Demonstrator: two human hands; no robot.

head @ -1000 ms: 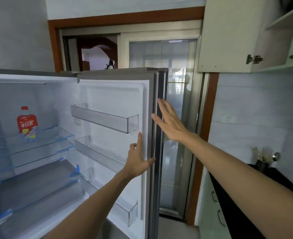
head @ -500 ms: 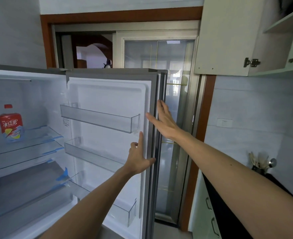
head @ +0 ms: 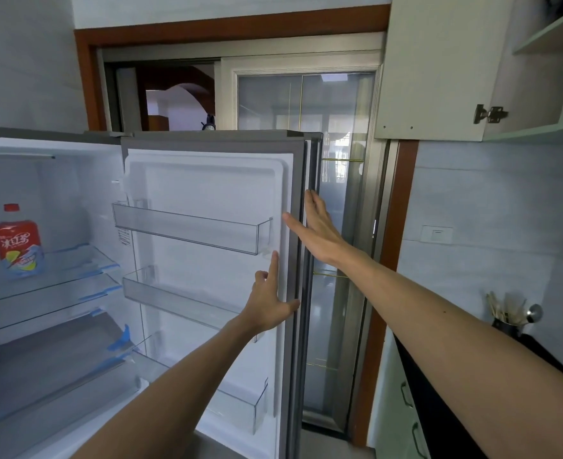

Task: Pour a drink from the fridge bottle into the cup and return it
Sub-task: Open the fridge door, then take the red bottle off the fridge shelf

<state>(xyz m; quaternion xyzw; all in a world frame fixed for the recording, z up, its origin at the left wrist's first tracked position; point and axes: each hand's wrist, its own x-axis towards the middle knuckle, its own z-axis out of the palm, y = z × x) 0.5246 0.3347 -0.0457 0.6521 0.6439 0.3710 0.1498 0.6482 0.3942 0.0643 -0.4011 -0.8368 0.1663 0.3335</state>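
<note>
Two hands were on the open fridge door (head: 207,180), which stood wide and showed its clear door shelves (head: 187,231). We had our right hand (head: 319,231) flat on the door's outer edge, fingers straight and spread, gripping nothing. Our left hand (head: 270,304) pressed the inner white panel near that edge, also opened out and empty. On a glass shelf (head: 74,263) inside, far to the left, stood the red-capped bottle (head: 18,241), upright, well apart from both hands.
</note>
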